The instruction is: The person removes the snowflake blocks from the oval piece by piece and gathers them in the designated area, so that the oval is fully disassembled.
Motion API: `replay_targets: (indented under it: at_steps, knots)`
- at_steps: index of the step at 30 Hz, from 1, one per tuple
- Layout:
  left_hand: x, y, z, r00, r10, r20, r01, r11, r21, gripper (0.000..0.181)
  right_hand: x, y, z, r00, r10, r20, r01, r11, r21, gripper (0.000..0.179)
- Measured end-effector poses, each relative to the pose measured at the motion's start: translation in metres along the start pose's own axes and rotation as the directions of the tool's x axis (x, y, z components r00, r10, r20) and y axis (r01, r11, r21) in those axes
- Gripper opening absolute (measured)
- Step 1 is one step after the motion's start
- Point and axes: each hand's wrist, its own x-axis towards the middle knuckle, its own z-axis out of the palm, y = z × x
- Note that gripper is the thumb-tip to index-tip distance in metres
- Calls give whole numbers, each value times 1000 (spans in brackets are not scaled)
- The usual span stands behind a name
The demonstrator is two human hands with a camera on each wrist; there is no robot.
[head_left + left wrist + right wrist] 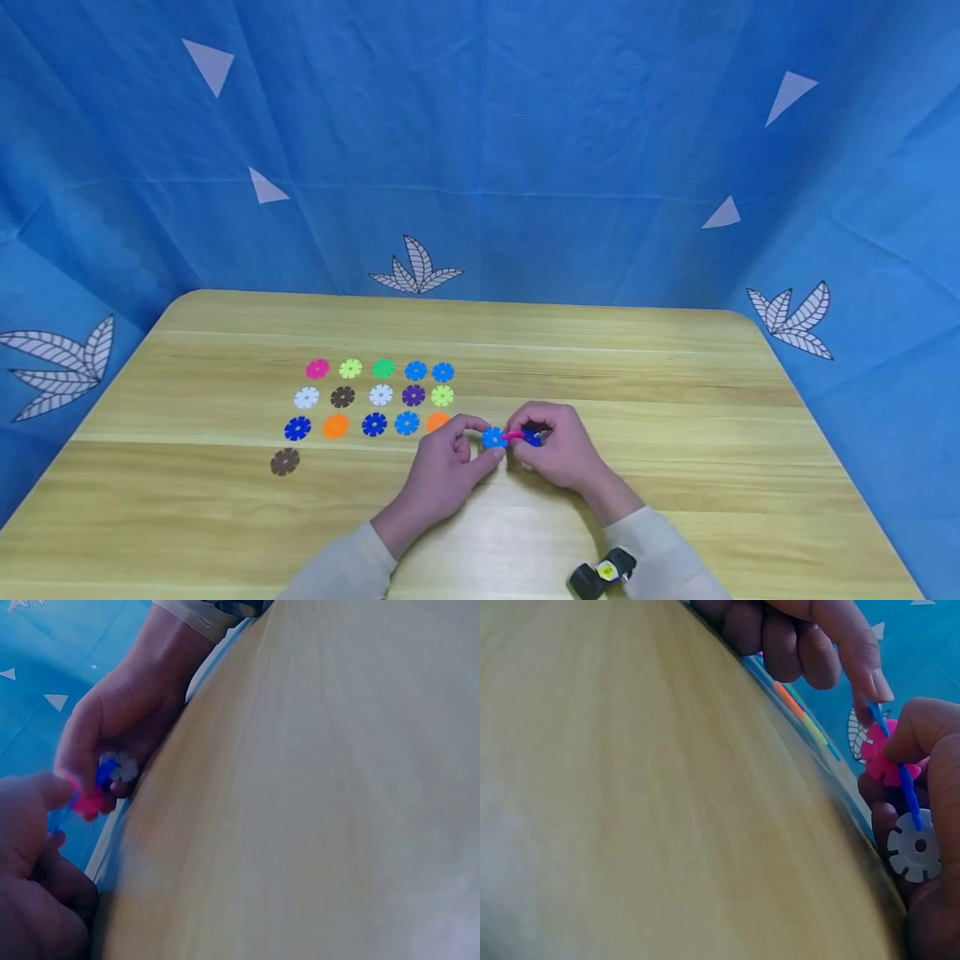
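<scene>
My left hand (444, 468) pinches a light blue notched disc (493, 438) between thumb and index finger. My right hand (564, 448) grips a pink notched disc (877, 756) just to its right. A dark blue disc (908, 791), seen edge-on in the right wrist view, is slotted to the pink one, and a white disc (913, 851) hangs at its far end. Light blue and pink meet edge to edge between the hands; whether their notches are fully engaged I cannot tell. Fingers cover part of the chain.
To the left, loose notched discs lie in rows on the wooden table (225, 517), among them a pink one (317, 369), a purple one (413, 395) and a brown one (285, 462). A black device (602, 574) is at the right sleeve. Blue cloth (480, 125) hangs behind.
</scene>
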Motion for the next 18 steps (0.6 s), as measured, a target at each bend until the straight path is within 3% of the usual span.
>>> replay_targets:
  at_steps: [8,18]
  knots:
    - [0,-2,2,999,42,1,-42,998,43,44,-2,14,2,1000,-2,2,2,1000,14,24]
    - [-1,-2,3,995,96,-33,-95,995,18,34,-3,12,2,999,50,-19,-49,998,26,21]
